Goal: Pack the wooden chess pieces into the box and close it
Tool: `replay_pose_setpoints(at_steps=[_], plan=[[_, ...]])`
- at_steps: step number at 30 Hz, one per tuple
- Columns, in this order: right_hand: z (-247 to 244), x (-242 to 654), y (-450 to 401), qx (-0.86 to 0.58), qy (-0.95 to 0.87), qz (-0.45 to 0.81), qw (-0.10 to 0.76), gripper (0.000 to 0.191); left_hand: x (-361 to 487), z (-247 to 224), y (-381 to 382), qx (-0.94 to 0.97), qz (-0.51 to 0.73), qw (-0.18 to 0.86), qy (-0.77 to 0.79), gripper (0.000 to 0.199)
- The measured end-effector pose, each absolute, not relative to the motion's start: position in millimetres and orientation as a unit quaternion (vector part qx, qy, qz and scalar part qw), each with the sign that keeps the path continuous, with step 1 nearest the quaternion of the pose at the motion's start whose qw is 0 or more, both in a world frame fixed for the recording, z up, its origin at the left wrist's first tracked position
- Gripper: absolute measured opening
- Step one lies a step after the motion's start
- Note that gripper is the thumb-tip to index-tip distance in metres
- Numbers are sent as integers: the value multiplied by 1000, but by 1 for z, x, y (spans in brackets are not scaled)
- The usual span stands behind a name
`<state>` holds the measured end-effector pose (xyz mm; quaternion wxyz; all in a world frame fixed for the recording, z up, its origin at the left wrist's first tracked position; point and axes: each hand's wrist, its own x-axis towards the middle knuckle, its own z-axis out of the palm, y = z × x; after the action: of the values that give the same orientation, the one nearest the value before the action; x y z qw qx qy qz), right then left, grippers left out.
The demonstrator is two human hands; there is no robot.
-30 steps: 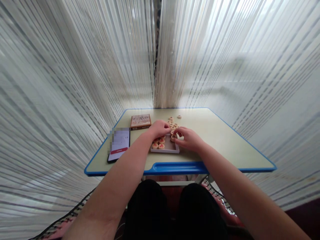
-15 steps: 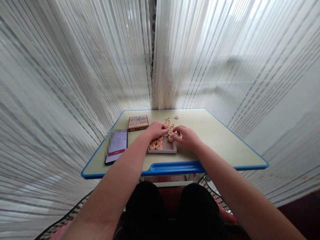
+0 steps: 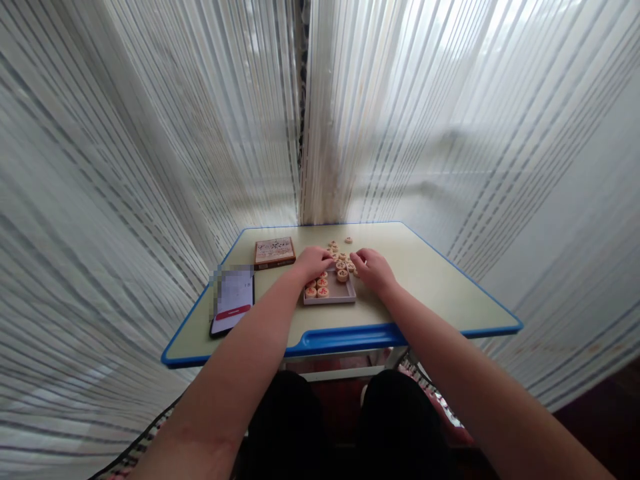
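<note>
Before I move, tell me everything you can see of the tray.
The tray is a shallow, open rectangle with low, pale walls and a greyish floor, perhaps cardboard or plastic. It lies flat, open side up, on the table, one long wall facing the person. Red-marked pieces fill its left part; a dark-marked piece sits farther right. The left hand hides its far left corner; contact is unclear.
</note>
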<state>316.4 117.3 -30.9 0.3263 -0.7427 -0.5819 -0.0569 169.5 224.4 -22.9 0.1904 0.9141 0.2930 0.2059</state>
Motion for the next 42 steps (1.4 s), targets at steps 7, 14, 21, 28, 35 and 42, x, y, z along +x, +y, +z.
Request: replay_pose_setpoints(at_steps=[7,14,21,28,35,42], plan=[[-38,328,124,-757,-543,-33,362,24,161,-23,232,764,378,372,367,32],[-28,338,133,-818,-461,129,320,25,161,-16,231,647,392,533,380,47],[-12,363,160,-816,-445,274,247,30,161,-18,230,656,322,583,355,69],[-6,372,177,-828,-436,307,174,18,163,-23,241,667,301,582,355,74],[-29,383,180,-800,-511,36,314,31,170,-20,244,687,284,553,377,75],[-43,383,191,-733,-630,-19,256,44,173,-19,239,611,330,610,382,70]])
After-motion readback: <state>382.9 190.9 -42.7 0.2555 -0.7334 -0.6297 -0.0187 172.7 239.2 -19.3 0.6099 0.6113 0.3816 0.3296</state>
